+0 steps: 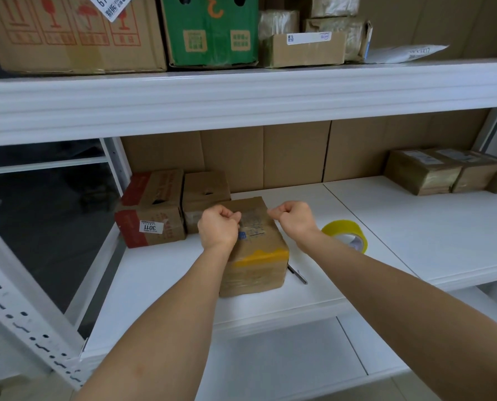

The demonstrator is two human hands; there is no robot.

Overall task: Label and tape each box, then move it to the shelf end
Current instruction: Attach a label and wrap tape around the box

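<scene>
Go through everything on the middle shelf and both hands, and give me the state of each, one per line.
Box: closed, label on top, yellow strip at the near top edge.
Clear tape strip: stretched over the box top between both hands.
Left hand: pinch grip on the strip's left end.
Right hand: pinch grip on its right end.
Tape roll: lying beside the box, untouched.
Red-printed box: closed, sticker on front.
Taped boxes: sealed, at the shelf's right end.
</scene>
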